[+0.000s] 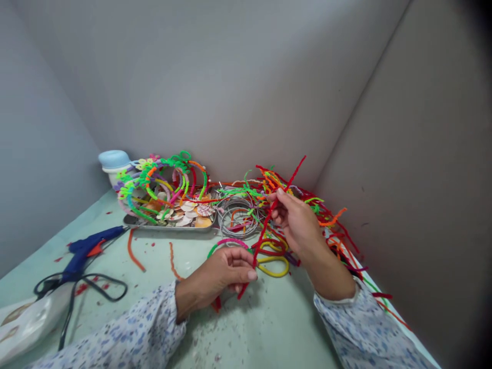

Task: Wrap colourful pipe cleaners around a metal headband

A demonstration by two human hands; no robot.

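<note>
A long red pipe cleaner point(264, 231) slants between my two hands above the table. My left hand point(225, 269) pinches it near its lower end, which pokes out below the fingers. Higher up and to the right, my right hand point(295, 218) grips it between thumb and fingers, and its free end rises past them. Just behind lie yellow pipe cleaner loops point(274, 271) with red ones among them. A pink and green curved piece point(230, 241) shows beyond my left hand. Behind my right hand spreads a tangled heap of red, orange and green pipe cleaners point(332, 220).
Colourful wrapped hoops point(149, 189) lean over a metal tray point(172, 230) of shells and round pieces. Coiled wire point(238, 220) sits beside it. At left are a blue glue gun point(82, 253) with its cord, a blue-lidded container point(114, 160) and a plastic bag point(34, 318). Grey walls enclose the table.
</note>
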